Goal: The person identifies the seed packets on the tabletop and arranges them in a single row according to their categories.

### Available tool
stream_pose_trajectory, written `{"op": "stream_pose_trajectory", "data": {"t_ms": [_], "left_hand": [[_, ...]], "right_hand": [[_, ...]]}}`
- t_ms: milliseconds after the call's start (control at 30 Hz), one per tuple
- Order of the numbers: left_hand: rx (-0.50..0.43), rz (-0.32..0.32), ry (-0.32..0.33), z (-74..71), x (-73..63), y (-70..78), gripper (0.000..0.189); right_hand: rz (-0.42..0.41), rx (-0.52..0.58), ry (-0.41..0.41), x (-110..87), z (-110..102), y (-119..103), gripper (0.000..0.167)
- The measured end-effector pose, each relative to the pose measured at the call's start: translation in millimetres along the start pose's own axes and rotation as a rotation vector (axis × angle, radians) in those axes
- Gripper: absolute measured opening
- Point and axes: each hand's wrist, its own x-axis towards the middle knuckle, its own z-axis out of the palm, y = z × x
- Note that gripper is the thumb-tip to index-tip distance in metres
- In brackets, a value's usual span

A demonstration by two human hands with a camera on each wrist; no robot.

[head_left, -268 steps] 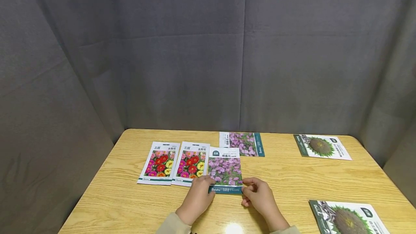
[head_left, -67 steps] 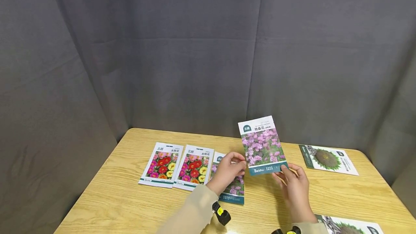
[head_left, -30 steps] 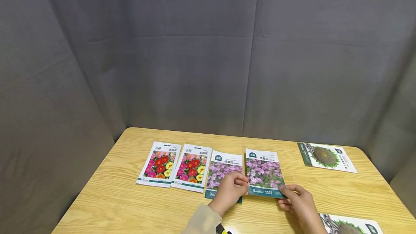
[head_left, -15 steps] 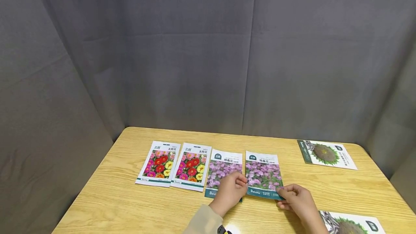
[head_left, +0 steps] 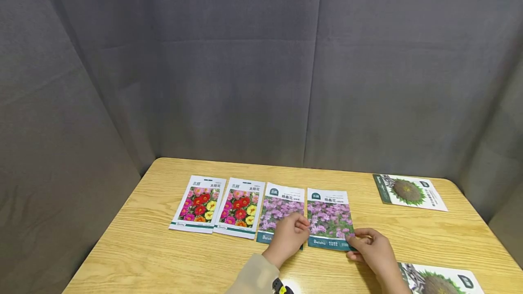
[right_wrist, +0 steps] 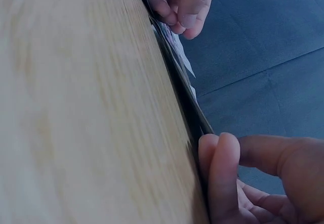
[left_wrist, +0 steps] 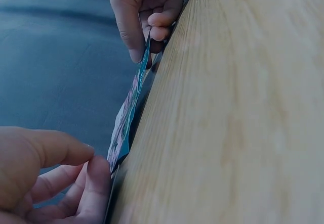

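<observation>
A: What changes at the tabletop?

B: The end purple packet [head_left: 330, 217], held in the air about two seconds ago, now lies nearly flat on the wooden table [head_left: 163, 257], just to the right of the matching purple packet [head_left: 282, 203].

A: And what does that mean for the work?

B: A row of four stands side by side, with the first red-flowered packet [head_left: 198, 205] and the second red-flowered packet [head_left: 239, 208] at the left. Placement of the fourth looks all but done, though it is not yet released.

A: Where is it relative to the hands?

B: At the fingertips of the right hand [head_left: 375, 251], whose thumb and fingers pinch its near right corner, seemingly just off the wood in the right wrist view. The packet stretches away to the left and far side. The left hand [head_left: 287, 237] is at its near left edge, partly covering the matching packet. Its fingers bend; whether they grip that edge or only touch it, I cannot tell.

A: Outside the row?

B: A far sunflower packet [head_left: 408, 192] and a near sunflower packet [head_left: 441, 281] lie sideways at right, neither in a hand.
</observation>
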Motion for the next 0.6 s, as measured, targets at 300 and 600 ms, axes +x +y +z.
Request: {"op": "stream_pose_trajectory", "data": {"t_ms": [300, 600], "left_hand": [[0.097, -0.005, -0.094, 1.4, 1.0, 4.6, 0.016], [0.216, -0.007, -0.146, 2.2, -4.0, 9.6, 0.020]], "right_hand": [[-0.021, -0.007, 0.001, -1.2, 0.1, -0.7, 0.049], [-0.046, -0.066, 0.014, -3.2, 1.5, -1.4, 0.047]]}}
